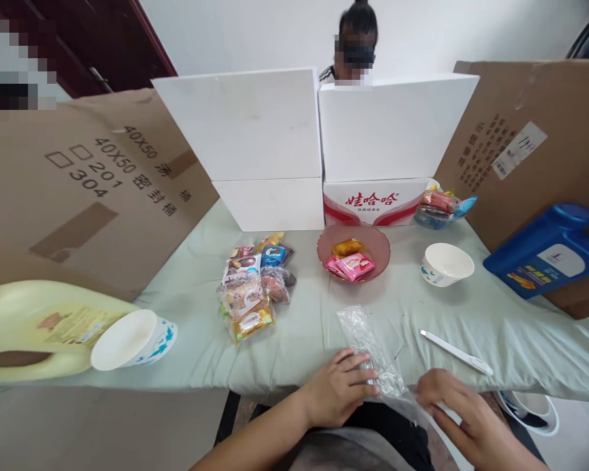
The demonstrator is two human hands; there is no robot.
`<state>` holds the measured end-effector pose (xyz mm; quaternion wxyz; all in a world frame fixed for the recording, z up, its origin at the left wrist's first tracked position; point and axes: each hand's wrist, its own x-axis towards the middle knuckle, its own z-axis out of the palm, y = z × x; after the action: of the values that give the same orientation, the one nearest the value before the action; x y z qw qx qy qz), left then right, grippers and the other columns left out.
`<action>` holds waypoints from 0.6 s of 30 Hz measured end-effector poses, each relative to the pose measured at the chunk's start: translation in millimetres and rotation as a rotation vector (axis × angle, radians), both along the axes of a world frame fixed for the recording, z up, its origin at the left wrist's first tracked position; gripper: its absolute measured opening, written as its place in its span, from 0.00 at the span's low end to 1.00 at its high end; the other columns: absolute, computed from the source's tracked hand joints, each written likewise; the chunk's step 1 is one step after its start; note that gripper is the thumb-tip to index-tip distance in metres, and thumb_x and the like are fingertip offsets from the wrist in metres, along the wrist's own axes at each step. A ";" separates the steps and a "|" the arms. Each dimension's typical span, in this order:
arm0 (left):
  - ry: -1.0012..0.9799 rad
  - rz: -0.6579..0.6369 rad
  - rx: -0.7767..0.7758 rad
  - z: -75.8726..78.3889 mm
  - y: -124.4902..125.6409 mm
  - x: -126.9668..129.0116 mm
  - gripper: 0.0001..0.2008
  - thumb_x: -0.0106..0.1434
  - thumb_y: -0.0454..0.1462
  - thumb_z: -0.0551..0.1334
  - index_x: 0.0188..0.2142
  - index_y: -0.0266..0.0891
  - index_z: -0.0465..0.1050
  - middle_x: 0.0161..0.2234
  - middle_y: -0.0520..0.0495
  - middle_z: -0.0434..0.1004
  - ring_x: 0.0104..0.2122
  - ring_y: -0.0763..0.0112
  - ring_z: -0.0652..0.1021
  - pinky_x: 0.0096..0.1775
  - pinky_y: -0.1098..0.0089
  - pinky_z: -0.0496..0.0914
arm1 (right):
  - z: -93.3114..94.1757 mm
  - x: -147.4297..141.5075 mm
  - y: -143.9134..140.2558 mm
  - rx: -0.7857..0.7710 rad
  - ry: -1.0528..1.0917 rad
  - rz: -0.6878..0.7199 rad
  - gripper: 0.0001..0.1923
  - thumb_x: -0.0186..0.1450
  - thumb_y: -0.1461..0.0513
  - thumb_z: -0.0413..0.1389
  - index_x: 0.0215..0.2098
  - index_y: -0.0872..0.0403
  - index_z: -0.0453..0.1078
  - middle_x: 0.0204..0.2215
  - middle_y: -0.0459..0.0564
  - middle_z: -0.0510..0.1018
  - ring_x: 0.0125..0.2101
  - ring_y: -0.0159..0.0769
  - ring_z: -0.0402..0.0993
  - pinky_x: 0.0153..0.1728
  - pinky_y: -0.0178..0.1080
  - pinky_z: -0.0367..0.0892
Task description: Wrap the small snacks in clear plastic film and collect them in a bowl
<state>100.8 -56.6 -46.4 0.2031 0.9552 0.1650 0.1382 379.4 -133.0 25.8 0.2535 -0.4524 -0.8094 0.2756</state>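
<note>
The near edge of the cloth-covered surface (294, 353) runs just under both hands, with bare cloth open between the snack packets (252, 284), the pink bowl (353, 252) and the white pen (455, 352). The clear plastic bag (368, 347) lies across that edge, its lower end hard to make out. The left hand (338, 389) presses curled fingers onto it; the right hand (451, 409), fingers loosely bent, touches its lower end.

A table (520, 340) under pale green cloth fills the middle; a white wall (255, 33) at twelve o'clock, a dark wooden door (108, 46) (partly pixelated) at eleven.
</note>
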 end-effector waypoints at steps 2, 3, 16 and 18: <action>-0.021 -0.021 -0.040 -1.6 1.2 -0.5 0.18 0.67 0.37 0.56 0.56 0.45 0.66 0.55 0.50 0.74 0.63 0.63 0.61 0.64 0.56 0.49 | 5.3 -8.4 22.5 -0.102 0.042 -0.030 0.09 0.70 0.62 0.46 0.41 0.50 0.68 0.37 0.51 0.76 0.39 0.35 0.73 0.40 0.37 0.69; -0.033 -0.027 -0.058 -2.3 1.9 -0.6 0.18 0.67 0.36 0.56 0.56 0.45 0.66 0.54 0.50 0.74 0.63 0.64 0.61 0.64 0.58 0.49 | 4.8 -13.2 36.4 -0.137 0.058 -0.051 0.09 0.70 0.61 0.46 0.42 0.50 0.68 0.37 0.51 0.76 0.39 0.35 0.73 0.41 0.37 0.69; -0.106 0.059 -0.054 -15.3 1.5 2.1 0.19 0.64 0.34 0.54 0.54 0.38 0.68 0.53 0.43 0.74 0.57 0.61 0.69 0.61 0.59 0.61 | -66.9 -76.2 167.5 -0.328 0.108 -0.129 0.13 0.57 0.59 0.56 0.40 0.53 0.68 0.25 0.41 0.72 0.26 0.32 0.68 0.29 0.35 0.62; -0.110 0.062 -0.056 -14.9 1.2 2.7 0.20 0.63 0.33 0.54 0.55 0.38 0.67 0.53 0.43 0.74 0.56 0.60 0.70 0.60 0.58 0.62 | -70.1 -79.2 169.8 -0.325 0.090 -0.174 0.13 0.56 0.59 0.57 0.40 0.53 0.68 0.26 0.42 0.74 0.27 0.33 0.70 0.31 0.35 0.63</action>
<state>103.5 -55.4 -61.3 0.2344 0.9344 0.1870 0.1922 300.2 36.7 -44.2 0.2361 -0.5430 -0.6998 0.3996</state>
